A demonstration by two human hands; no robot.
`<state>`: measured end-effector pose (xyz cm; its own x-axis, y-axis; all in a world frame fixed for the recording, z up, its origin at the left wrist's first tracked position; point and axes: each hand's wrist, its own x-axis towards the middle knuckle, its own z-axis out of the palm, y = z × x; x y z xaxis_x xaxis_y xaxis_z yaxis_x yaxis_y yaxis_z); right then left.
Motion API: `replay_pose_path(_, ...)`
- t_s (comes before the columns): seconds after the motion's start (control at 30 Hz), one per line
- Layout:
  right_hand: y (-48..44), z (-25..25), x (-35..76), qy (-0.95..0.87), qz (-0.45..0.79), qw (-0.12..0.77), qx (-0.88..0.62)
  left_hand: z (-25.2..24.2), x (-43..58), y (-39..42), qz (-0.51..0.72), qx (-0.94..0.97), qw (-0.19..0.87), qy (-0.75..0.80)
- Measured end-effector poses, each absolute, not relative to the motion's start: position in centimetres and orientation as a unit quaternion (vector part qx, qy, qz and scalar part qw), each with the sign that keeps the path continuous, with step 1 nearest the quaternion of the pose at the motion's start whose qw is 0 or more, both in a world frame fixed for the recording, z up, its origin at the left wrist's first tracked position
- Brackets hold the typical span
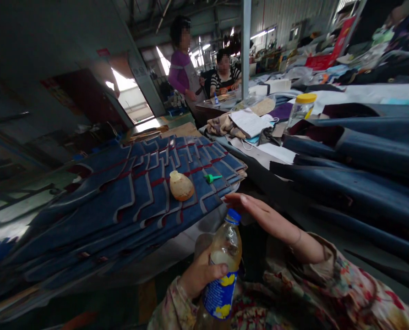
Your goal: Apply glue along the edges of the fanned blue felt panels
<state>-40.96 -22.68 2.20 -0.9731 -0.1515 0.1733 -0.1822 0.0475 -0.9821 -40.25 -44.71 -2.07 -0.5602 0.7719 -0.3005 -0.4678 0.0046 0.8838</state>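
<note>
Head view: our left hand (pixel 199 273) is clamped round the plastic drink bottle (pixel 221 291) before us; our right hand (pixel 259 214), unclenched, near its blue cap (pixel 233 216). We should squeeze lightly, hold upright.

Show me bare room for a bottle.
On the stacked blue cloth, the open patches lie left of the squat container and, narrower, between it and the green nozzle. It is crowded farther right, with blue rolls and a yellow-lidded jar.

At six o'clock our left grip (pixel 200 275) curls closed; our right grip (pixel 259 213), outstretched, points toward ten o'clock.
</note>
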Motion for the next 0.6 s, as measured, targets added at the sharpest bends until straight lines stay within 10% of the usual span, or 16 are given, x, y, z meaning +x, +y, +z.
replay_pose_path(0.17,-22.2,1.8,-40.6,-0.845,0.51,0.04,0.156,-0.4,-40.0,-44.0,0.594,0.197,0.304,0.719)
replay_pose_path(0.6,-21.3,1.7,-40.5,-0.828,0.518,0.022,0.213,0.4,-39.1,-44.0,0.27,0.224,0.04,0.935)
